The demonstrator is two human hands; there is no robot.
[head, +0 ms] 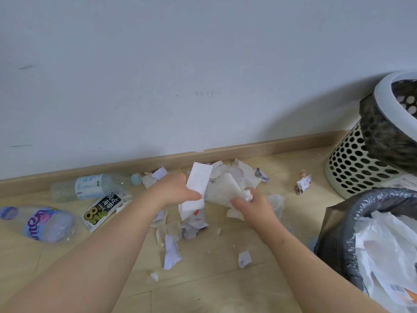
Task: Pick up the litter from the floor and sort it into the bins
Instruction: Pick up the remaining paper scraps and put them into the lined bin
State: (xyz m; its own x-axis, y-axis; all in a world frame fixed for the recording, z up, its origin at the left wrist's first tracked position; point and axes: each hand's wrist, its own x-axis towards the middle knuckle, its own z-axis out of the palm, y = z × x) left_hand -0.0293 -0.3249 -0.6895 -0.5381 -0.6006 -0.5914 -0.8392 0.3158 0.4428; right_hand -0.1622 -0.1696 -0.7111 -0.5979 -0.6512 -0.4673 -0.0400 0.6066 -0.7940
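Note:
My left hand (174,192) grips a folded white paper sheet (196,184) above a heap of torn paper scraps (234,175) near the skirting board. My right hand (252,207) pinches a crumpled white tissue (225,190) beside it. More scraps (171,251) lie on the wooden floor below my hands. A bin with a grey liner (338,240) at the lower right holds white paper. A perforated cream bin (354,163) with a dark liner stands at the right by the wall.
Two plastic bottles lie at the left: a clear one (90,186) by the skirting and a purple-labelled one (42,223). A black and white packet (102,211) lies between them. A small wrapper (303,181) lies near the cream bin.

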